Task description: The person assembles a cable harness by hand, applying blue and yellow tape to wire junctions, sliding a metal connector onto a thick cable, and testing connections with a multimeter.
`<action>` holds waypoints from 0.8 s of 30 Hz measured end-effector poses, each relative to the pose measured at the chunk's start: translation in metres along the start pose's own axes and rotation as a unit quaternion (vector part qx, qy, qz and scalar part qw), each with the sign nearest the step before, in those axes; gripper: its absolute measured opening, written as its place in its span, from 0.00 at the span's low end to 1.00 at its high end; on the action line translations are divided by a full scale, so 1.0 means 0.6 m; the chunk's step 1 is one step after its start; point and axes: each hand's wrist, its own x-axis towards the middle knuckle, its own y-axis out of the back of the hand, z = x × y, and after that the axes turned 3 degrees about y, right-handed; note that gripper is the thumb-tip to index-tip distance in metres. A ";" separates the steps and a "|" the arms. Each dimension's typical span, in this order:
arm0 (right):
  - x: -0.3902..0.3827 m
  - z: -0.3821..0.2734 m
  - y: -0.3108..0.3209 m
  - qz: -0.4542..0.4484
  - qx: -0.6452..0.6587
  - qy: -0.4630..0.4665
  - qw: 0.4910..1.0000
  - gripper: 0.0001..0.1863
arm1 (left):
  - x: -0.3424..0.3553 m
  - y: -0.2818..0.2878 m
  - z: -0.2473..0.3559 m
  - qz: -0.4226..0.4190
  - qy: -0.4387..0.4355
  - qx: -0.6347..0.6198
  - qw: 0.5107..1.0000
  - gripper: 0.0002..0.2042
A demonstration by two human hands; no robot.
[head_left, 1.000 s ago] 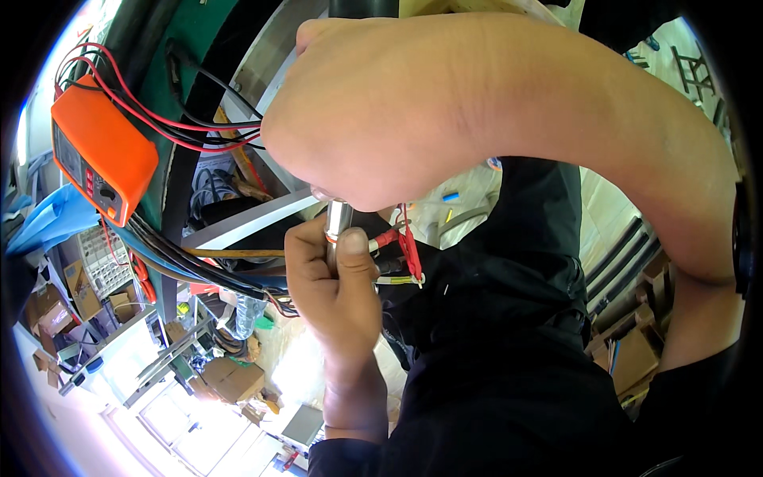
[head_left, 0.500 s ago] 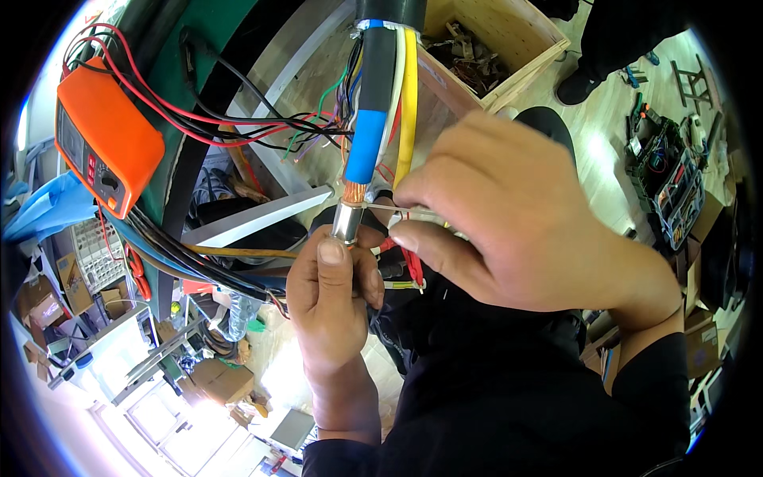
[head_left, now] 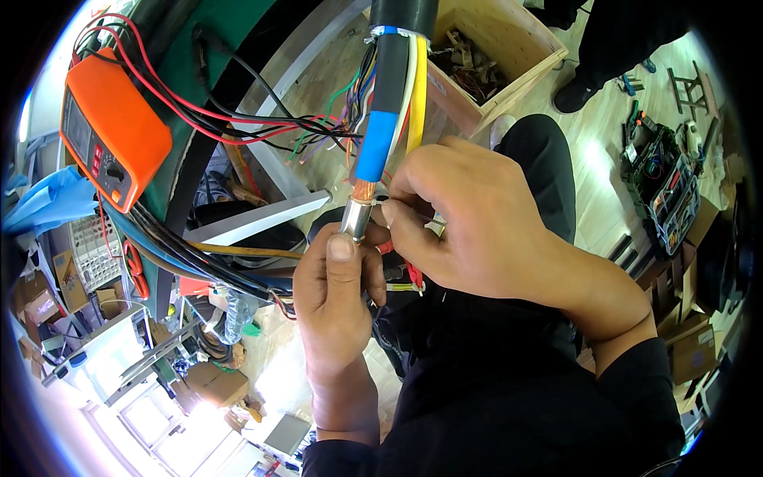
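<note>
A thick black cable hangs from the top edge, and a blue-wrapped core comes down out of it. Bare copper strands show at the core's lower end, entering a shiny metal sleeve. My left hand is closed round that sleeve from below, thumb on its front. Close on the right, my right hand pinches a thin pale strip against the sleeve's upper rim. What kind of strip it is, I cannot make out; my fingers cover most of it. Red leads show below the fingers.
An orange meter with red and black leads lies at the left on a green surface. Beside the core run yellow and white wires. A wooden crate of scraps stands behind, and a toolbox at the right.
My right hand has moved in toward the sleeve, and less of the thin strip shows. The cable and sleeve have shifted slightly right in the picture, with my left hand still gripping.
</note>
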 end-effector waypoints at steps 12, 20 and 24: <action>-0.001 -0.010 -0.004 0.017 0.035 -0.006 0.999 0.08 | 0.003 -0.005 0.019 0.009 -0.014 0.093 0.996 0.20; -0.010 -0.005 -0.008 0.005 0.100 -0.071 0.992 0.08 | 0.010 -0.026 0.030 0.046 -0.050 0.090 0.994 0.13; -0.004 -0.014 -0.004 -0.004 0.119 -0.106 0.987 0.08 | 0.013 -0.029 0.028 0.054 -0.061 0.081 0.993 0.12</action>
